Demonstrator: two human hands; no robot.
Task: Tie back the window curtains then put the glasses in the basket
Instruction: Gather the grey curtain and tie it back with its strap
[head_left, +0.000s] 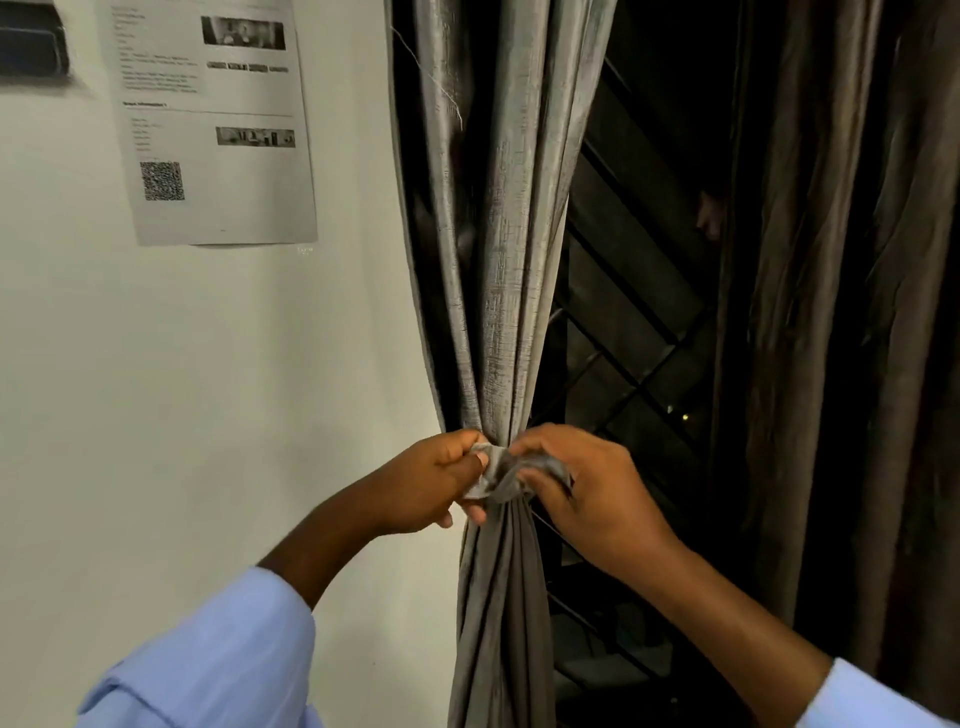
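A grey, shiny left curtain (493, 260) hangs gathered into a narrow bunch in front of a dark window. A strip of the same grey fabric, the tie-back (500, 475), wraps the bunch at its waist. My left hand (423, 486) grips the tie-back's left end, fingers closed on it. My right hand (587, 486) pinches its right end, right beside the left hand. Below the tie the curtain falls straight down. A brown right curtain (841, 312) hangs loose at the right. No glasses or basket are in view.
A white wall (208, 389) fills the left, with a printed paper sheet (213, 119) stuck on it. Behind the curtains is a dark window with a diagonal metal grille (623, 374). A dark fixture (31, 47) sits at the top left corner.
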